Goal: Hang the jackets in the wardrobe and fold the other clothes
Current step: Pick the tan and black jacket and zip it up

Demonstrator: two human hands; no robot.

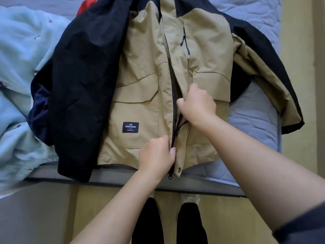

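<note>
Tan jacket point(140, 95) flat at mattress point(249, 117) edge, left hand point(156, 155) pinching zip point(174, 106) — right hand point(197, 103) gripping front flap point(181, 152)

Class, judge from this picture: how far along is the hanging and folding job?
Done: nothing looks hung or folded. In hand: the tan jacket lies on the mattress, left hand and right hand gripping its zip edges. Remaining: hanging it; the light blue garment lies crumpled.

One jacket point(140, 95), two hands point(156, 154) point(197, 103), one blanket point(17, 67), one mattress point(255, 120).

tan jacket point(144, 88) with navy sleeves; pale blue blanket point(19, 71); grey-blue quilted mattress point(253, 120).
</note>
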